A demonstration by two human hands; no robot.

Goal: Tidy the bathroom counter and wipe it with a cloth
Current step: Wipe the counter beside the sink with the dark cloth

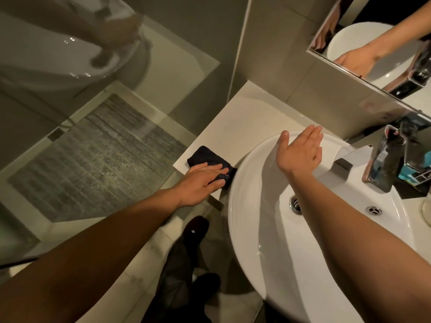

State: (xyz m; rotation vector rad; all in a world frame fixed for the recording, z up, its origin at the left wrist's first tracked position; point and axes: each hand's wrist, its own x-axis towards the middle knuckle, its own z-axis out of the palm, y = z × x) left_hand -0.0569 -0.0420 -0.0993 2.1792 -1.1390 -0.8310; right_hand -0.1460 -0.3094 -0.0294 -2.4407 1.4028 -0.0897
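A dark folded cloth (205, 156) lies on the pale counter (233, 120) near its left front corner, against the round white basin (261, 229). My left hand (201, 180) lies flat on the cloth's near part, fingers stretched out and pressing on it. My right hand (299, 151) hovers over the basin's far rim with the palm open and fingers together, holding nothing.
A chrome tap (384, 159) stands at the basin's right, with a dark tray of packets (417, 173) behind it. A mirror (377, 43) hangs above the counter. A glass shower screen (93, 113) borders the counter's left side. My dark shoes (196, 231) are on the floor tiles below.
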